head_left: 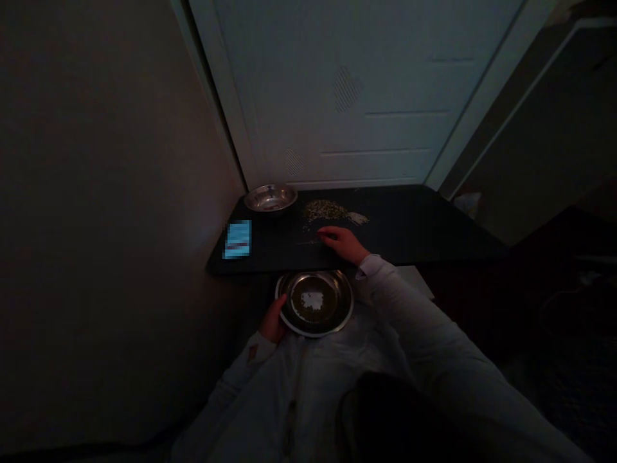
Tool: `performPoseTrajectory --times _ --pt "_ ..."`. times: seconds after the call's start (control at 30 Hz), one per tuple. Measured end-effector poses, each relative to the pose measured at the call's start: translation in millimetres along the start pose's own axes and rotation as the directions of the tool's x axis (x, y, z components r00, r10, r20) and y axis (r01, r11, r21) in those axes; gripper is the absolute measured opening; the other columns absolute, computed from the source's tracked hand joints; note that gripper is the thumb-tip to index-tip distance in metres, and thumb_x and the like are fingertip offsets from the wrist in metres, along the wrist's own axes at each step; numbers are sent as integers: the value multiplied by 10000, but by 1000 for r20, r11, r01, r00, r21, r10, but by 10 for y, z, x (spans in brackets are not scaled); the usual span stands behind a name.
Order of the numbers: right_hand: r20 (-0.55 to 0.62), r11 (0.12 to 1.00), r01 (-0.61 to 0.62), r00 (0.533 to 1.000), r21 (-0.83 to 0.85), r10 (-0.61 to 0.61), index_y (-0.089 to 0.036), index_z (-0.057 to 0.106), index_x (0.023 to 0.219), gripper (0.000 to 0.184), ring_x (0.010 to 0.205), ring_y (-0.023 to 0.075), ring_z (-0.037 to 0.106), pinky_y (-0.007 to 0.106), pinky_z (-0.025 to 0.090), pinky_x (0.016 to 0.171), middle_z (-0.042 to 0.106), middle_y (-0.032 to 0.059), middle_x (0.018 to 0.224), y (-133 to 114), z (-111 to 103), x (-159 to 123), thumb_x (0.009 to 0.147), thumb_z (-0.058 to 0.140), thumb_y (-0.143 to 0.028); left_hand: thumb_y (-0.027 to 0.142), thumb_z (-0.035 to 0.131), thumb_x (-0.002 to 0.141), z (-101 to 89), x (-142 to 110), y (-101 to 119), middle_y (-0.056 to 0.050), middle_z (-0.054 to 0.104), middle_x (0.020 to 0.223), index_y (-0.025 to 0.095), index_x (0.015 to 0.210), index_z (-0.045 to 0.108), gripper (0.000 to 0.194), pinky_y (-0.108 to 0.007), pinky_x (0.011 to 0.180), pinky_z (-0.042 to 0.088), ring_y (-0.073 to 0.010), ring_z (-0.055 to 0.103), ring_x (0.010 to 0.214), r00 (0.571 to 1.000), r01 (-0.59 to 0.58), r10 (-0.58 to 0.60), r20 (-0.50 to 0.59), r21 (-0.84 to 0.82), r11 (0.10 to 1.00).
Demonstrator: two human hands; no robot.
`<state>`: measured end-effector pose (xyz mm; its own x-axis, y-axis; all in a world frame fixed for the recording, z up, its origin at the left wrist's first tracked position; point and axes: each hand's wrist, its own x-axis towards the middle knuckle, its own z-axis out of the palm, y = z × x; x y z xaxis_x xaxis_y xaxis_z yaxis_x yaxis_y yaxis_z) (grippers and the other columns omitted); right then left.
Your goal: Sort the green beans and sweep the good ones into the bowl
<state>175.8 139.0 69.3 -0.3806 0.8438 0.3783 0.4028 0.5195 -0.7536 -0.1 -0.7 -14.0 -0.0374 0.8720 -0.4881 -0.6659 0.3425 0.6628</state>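
My left hand grips the left rim of a steel bowl held at my lap, just below the table's front edge. Small green beans lie in a ring on the bowl's bottom. Over the dark table, my right hand reaches in low with its fingertips drawn together and pointing left. A few pale grains lie by those fingertips; whether anything is pinched between them is too dark to make out. Just beyond is a pile of mixed green and pale beans or seeds, with a small whitish heap at its right.
A second steel bowl stands at the table's back left corner. In front of it lies a lit, blurred screen. A white panelled door rises behind the table, and a wall runs close on the left. The room is dim.
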Motion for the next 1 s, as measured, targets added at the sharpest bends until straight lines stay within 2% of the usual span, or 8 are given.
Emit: performPoseTrajectory --times 0.17,0.47,0.7,1.0 --pt "52 995 45 998 -91 -40 -178 619 916 234 895 122 547 277 386 848 622 30 949 16 30 -7 729 479 -198 317 550 676 -18 15 -11 -50 694 816 152 797 643 224 -348 964 314 -233 462 1103 1000 7 -7 -8 12 1000" --pt "130 989 53 991 -139 -35 -201 619 924 253 903 127 540 291 381 851 613 21 957 32 18 -43 726 466 -167 323 559 671 -23 18 -26 -44 695 805 156 784 648 220 -343 957 320 -228 501 1060 1000 -27 27 15 13 1000" --pt "130 990 22 992 -139 -4 -199 626 894 248 899 130 536 293 377 851 615 15 945 5 -34 -42 713 462 -156 304 566 667 -31 23 -22 -40 694 817 173 762 648 182 -341 962 314 -226 484 1081 998 -57 58 -13 32 998" --pt "160 993 -31 986 -112 48 -166 626 818 230 838 128 537 286 382 813 619 8 868 28 -169 -91 668 456 -128 309 547 682 -7 -5 -6 -39 694 820 158 796 649 215 -340 957 322 -227 498 1065 999 -34 34 30 16 999"
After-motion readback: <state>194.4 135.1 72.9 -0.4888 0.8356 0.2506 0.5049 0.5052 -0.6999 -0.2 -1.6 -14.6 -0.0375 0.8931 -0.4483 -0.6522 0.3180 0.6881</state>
